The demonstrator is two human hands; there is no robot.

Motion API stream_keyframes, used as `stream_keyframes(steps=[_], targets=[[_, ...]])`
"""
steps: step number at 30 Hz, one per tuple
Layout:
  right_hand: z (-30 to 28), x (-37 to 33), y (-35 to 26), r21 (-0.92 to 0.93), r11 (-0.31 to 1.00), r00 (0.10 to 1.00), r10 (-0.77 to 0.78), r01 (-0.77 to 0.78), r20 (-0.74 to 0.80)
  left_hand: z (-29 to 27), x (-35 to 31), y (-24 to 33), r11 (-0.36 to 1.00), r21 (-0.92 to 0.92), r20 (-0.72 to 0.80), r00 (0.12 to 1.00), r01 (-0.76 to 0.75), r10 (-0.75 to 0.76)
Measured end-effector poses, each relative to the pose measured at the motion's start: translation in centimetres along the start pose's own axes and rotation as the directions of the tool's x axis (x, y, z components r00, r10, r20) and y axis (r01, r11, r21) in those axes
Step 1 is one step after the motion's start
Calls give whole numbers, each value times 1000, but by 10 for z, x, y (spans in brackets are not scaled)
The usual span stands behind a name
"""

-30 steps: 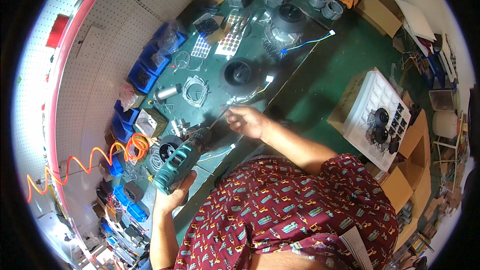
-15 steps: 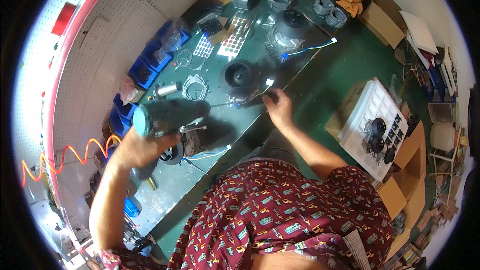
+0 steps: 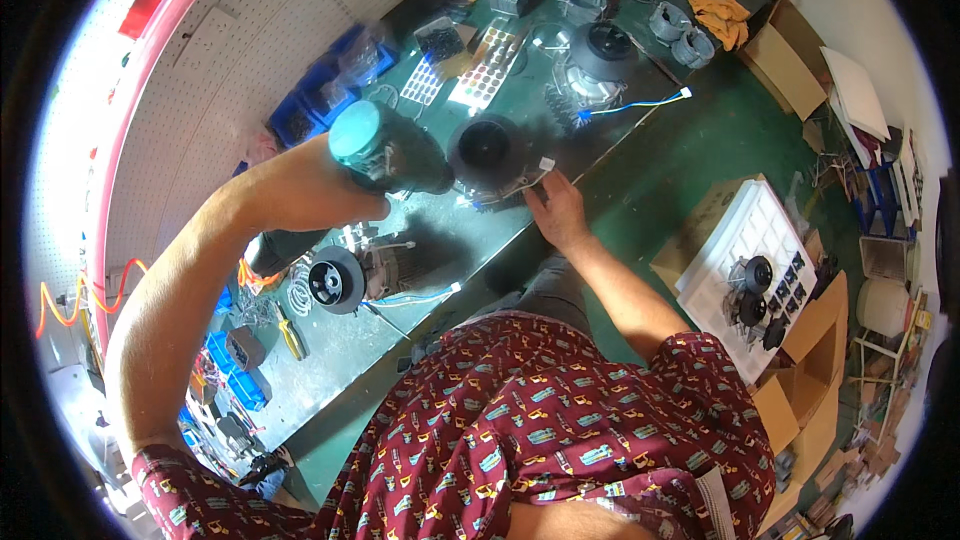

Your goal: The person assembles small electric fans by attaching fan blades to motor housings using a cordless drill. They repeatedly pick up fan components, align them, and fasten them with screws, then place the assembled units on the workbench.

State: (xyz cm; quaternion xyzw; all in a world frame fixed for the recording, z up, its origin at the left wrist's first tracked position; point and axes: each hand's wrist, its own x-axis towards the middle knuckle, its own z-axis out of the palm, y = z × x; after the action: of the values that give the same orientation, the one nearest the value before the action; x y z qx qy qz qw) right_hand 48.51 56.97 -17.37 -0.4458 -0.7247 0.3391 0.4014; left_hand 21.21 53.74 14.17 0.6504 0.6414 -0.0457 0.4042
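Note:
My left hand point(image 3: 318, 190) is wrapped round a teal and dark power drill point(image 3: 398, 152), whose nose points right and reaches a black fan motor point(image 3: 485, 148) on the bench. My right hand point(image 3: 562, 218) is at the near right edge of that motor, its thumb and fingers bent together beside a short cable with a white connector point(image 3: 547, 164). What these fingers grip is hidden. Nearer to me, a second fan motor point(image 3: 338, 280) lies with its wheel to the left and a blue-and-white cable trailing right. Farther back stands a third fan motor point(image 3: 604, 50).
The green bench point(image 3: 440, 335) holds sticker sheets point(image 3: 487, 65), blue bins point(image 3: 295, 118), yellow-handled pliers point(image 3: 290, 335) and grey metal rings point(image 3: 690, 46). An orange coiled hose point(image 3: 85, 305) hangs left. On the right, a white tray of black parts point(image 3: 745, 270) sits by cardboard boxes point(image 3: 785, 60).
My left hand has carried the drill away from the nearest motor, up and right to the middle one. The pliers and the near motor's wheel are now uncovered. My right hand stays put.

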Motion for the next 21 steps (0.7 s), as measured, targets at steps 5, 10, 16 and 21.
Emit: stream_keyframes(steps=[5,10,16,21], targets=[[4,-1,14,-33,998,998,-56,54,-33,1,13,3,998,-35,32,998,-52,53],[4,2,15,13,998,998,-58,58,-32,5,17,1,996,-9,10,996,-92,92],[5,2,16,65,995,995,-73,77,-61,6,14,4,994,-19,15,994,-109,109],[2,1,19,104,993,998,56,-57,7,3,14,6,998,-34,34,998,-50,51]])
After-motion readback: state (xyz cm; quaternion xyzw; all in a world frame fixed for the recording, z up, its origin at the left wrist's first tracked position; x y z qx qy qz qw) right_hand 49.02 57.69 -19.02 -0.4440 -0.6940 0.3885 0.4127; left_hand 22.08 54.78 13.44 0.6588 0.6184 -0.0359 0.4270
